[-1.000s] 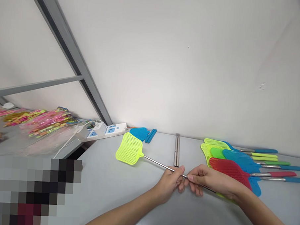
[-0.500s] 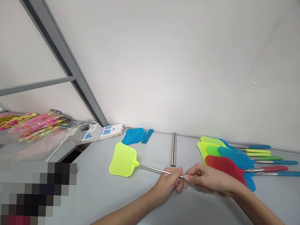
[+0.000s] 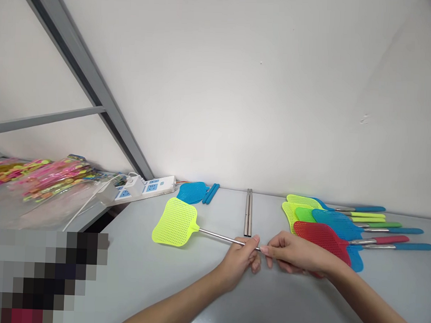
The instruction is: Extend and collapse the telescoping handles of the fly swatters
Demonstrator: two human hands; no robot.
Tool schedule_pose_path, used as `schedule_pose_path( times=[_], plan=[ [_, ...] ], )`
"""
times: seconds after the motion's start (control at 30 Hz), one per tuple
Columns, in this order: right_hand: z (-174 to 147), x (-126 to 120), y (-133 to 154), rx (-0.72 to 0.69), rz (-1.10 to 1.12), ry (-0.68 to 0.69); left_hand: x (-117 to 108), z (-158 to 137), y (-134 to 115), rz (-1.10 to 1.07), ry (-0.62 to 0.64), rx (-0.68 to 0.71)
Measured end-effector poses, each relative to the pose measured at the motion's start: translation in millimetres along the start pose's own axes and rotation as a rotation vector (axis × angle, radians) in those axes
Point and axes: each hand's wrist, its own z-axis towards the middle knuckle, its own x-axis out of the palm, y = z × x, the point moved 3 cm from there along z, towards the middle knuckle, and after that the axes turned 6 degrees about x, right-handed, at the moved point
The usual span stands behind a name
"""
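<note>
A yellow fly swatter (image 3: 176,222) with a thin metal rod is held above the grey table, its perforated head out to the left. My left hand (image 3: 240,263) is closed around the rod near its right end, thumb on top. Just beside it, my right hand (image 3: 293,253) pinches the rod's end between thumb and fingertips; the other fingers are curled. Beyond my left hand lie two metal tubes (image 3: 248,213), side by side. To the right, a red fly swatter (image 3: 321,240) rests on a pile with blue fly swatters (image 3: 341,222) and others in green and yellow.
At the back left lie a blue swatter head (image 3: 191,192) and two blue handle grips (image 3: 210,193). A white power strip (image 3: 160,184) with plugs sits by the wall. Further left are bagged colourful items (image 3: 58,173) on another surface. A grey metal frame post (image 3: 97,87) leans across the wall.
The yellow fly swatter's head has tilted up slightly and shifted a little left. Both hands keep hold of the rod, with slightly more space between them.
</note>
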Motion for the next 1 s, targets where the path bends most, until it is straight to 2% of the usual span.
schedule_pose_path(
  times=[0.17, 0.27, 0.4, 0.47, 0.6, 0.83, 1.0],
  plan=[
    [2, 3, -1, -0.1, 0.097, 0.048, 0, 0, 0, 0.004, 0.006, 0.007],
    [-1, 3, -1, -0.114, 0.148, 0.069, 1, 0, -1, 0.002, 0.019, 0.013],
    [-6, -1, -1, -0.051, 0.057, -0.009, -1, -1, 1, 0.031, 0.019, 0.008],
    [-8, -1, 2, -0.085, 0.03, -0.04, -2, -1, 3, 0.06, 0.021, 0.024],
    [-9, 1, 9, -0.161, 0.037, -0.003, -2, -1, 4, 0.072, 0.012, 0.046],
    [4, 6, 2, -0.132, 0.174, 0.117, 0, -2, 2, 0.024, -0.132, 0.024],
    [9, 5, -7, -0.073, 0.154, 0.065, -1, -2, 3, 0.021, -0.159, 0.024]
  ],
)
